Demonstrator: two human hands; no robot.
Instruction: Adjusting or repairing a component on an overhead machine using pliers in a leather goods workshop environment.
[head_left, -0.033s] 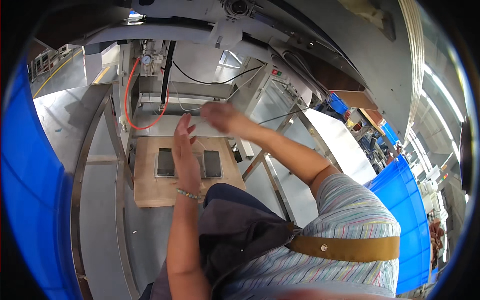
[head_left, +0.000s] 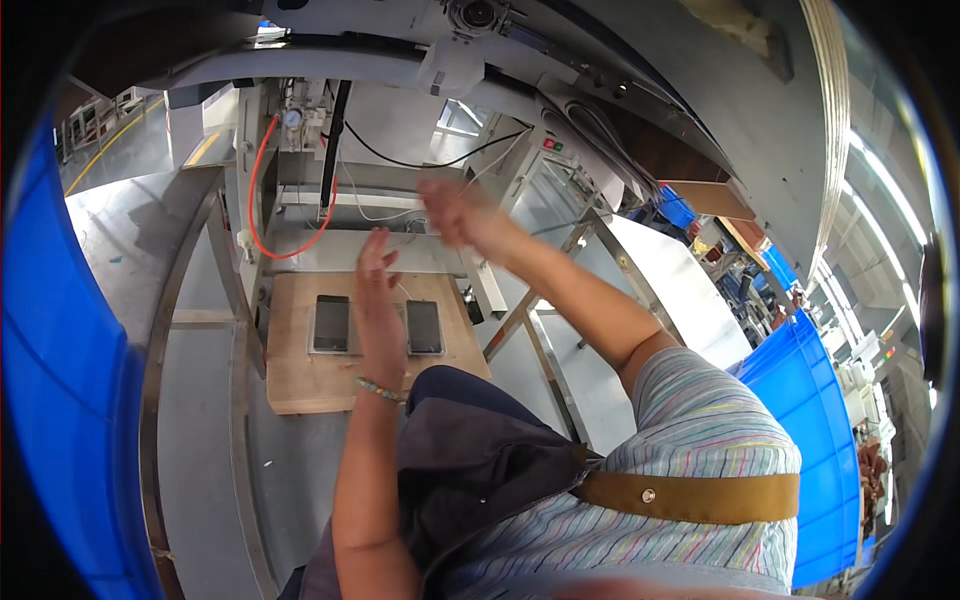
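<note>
My left hand point(head_left: 379, 318) is held up in the middle of the view, fingers stretched out, with nothing in it. A beaded bracelet point(head_left: 379, 388) circles its wrist. Lower down behind it is a wooden pedal board point(head_left: 295, 385) with two dark rectangular pads, a left pad point(head_left: 331, 325) and a right pad point(head_left: 425, 327); the hand covers part of the gap between them. Farther up and to the right, my right hand point(head_left: 458, 215) is raised in the air, apart from the left. Motion smears its fingers, so whether they grip anything is hidden.
Machine parts and a dark bar point(head_left: 336, 150) hang overhead. An orange hose point(head_left: 262, 215) loops beside a pressure gauge point(head_left: 292, 118). Large blue bins stand at the left point(head_left: 60, 380) and right point(head_left: 805, 430). Metal frame legs point(head_left: 240, 440) rise on the left.
My right hand has shifted slightly right and away from my left hand. The left hand has moved a little to the right, fingers still stretched.
</note>
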